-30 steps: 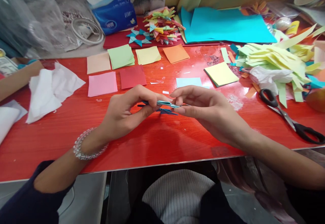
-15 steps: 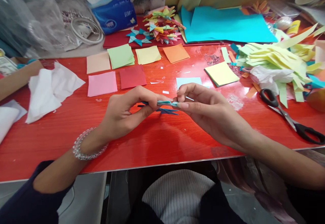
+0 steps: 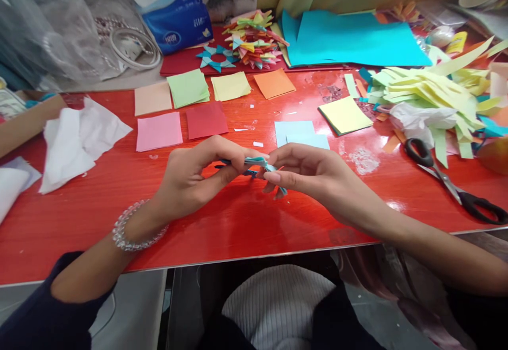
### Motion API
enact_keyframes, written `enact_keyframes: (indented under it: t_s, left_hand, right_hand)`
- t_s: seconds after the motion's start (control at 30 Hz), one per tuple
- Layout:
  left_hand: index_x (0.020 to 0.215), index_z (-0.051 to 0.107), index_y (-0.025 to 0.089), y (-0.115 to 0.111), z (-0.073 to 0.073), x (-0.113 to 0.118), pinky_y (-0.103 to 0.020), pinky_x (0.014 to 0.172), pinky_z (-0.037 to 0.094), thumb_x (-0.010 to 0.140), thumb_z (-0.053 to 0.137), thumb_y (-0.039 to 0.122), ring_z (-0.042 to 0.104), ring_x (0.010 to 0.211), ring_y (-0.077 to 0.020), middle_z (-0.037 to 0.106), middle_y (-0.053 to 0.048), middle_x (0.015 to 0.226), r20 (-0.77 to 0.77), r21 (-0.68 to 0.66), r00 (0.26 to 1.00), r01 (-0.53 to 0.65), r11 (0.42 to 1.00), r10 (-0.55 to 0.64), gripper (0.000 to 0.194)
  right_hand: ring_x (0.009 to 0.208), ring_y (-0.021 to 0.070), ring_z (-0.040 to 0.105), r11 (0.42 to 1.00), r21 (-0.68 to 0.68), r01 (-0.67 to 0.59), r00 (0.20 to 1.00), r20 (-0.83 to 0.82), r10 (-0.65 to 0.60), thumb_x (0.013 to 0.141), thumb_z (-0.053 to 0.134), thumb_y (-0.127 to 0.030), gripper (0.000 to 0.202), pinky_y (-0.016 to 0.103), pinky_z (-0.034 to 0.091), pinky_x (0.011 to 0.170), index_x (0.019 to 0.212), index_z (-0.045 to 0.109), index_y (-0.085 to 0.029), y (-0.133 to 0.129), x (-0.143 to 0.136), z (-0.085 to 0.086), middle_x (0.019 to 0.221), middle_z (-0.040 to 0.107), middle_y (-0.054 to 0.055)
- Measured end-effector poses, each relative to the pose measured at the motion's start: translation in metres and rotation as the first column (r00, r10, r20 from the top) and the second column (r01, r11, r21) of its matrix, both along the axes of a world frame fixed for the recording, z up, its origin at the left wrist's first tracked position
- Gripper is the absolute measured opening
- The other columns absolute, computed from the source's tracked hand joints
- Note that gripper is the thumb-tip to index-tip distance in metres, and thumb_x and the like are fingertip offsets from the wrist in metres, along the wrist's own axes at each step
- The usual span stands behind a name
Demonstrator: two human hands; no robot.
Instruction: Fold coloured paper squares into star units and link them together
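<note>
Between my two hands, above the middle of the red table [image 3: 246, 228], is a piece of folded blue paper [image 3: 255, 161] in light and darker blue. My left hand [image 3: 202, 172] pinches its left part between thumb and forefinger. The thumb and fingers of my right hand [image 3: 309, 170] are closed on its right end, which angles down toward me. Part of the paper is hidden behind my fingers. Just beyond my right hand lie light blue paper squares [image 3: 296, 129].
Stacks of pink [image 3: 159, 131], red [image 3: 207, 119] and green paper squares [image 3: 188, 88] lie beyond my left hand. Black-handled scissors [image 3: 448, 180] and a heap of paper strips [image 3: 428, 90] are at right. Farther back are a blue paper star ring [image 3: 216, 59] and a tissue pack [image 3: 178, 24].
My right hand has moved slightly down and turned. The right end of the folded paper now bends downward, and more of the light blue squares shows. My left hand keeps its grip.
</note>
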State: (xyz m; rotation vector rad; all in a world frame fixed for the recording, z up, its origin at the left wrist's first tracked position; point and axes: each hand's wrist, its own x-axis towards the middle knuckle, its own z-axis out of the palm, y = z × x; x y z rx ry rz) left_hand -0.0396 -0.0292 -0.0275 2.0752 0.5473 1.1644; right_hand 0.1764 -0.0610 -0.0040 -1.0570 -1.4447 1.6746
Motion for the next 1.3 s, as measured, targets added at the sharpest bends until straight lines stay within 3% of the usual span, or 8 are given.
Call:
enact_keyframes:
  t_s: [0.33, 0.83, 1.13, 1.3]
  left_hand:
    - [0.097, 0.061, 0.029, -0.001, -0.001, 0.000, -0.032, 0.073, 0.062, 0.084, 0.063, 0.015, 0.071, 0.091, -0.0190, 0.072, 0.001, 0.100, -0.017, -0.023, 0.999, -0.031, 0.999, 0.031, 0.019]
    - [0.100, 0.062, 0.020, 0.000, 0.001, 0.000, -0.032, 0.069, 0.062, 0.077, 0.062, -0.002, 0.070, 0.093, -0.0205, 0.072, -0.004, 0.100, 0.002, 0.077, 1.000, 0.026, 0.997, -0.026, 0.032]
    - [0.098, 0.064, 0.027, -0.003, 0.004, 0.000, -0.032, 0.069, 0.062, 0.084, 0.062, 0.012, 0.070, 0.091, -0.0201, 0.073, -0.001, 0.098, -0.037, 0.039, 0.999, -0.021, 0.999, 0.023, 0.021]
    - [0.100, 0.064, 0.028, -0.003, 0.007, -0.002, -0.031, 0.070, 0.061, 0.086, 0.060, 0.015, 0.070, 0.093, -0.0189, 0.073, -0.001, 0.099, -0.073, 0.061, 0.997, 0.008, 0.998, -0.004, 0.020]
  right_hand:
    - [0.072, 0.0137, 0.065, 1.000, 0.024, 0.002, 1.000, 0.011, -0.002, 0.081, 0.068, -0.041, 0.026, 0.027, 0.052, 0.064, 0.090, 0.064, -0.016, 0.000, 0.000, 0.004, 0.087, 0.068, 0.005]
    - [0.063, 0.0132, 0.064, 1.000, 0.010, -0.005, 0.999, 0.045, 0.005, 0.077, 0.071, -0.042, 0.028, 0.028, 0.053, 0.061, 0.084, 0.066, -0.016, -0.002, 0.000, 0.008, 0.070, 0.067, 0.003]
    - [0.062, 0.0136, 0.063, 0.999, 0.030, 0.020, 0.996, 0.082, -0.022, 0.077, 0.070, -0.044, 0.028, 0.028, 0.051, 0.058, 0.083, 0.068, -0.017, -0.002, 0.000, 0.013, 0.070, 0.066, 0.003]
    - [0.061, 0.0131, 0.063, 1.000, 0.020, -0.017, 0.997, 0.078, 0.015, 0.079, 0.069, -0.043, 0.027, 0.028, 0.051, 0.061, 0.084, 0.067, -0.016, -0.001, 0.002, 0.012, 0.066, 0.065, 0.002]
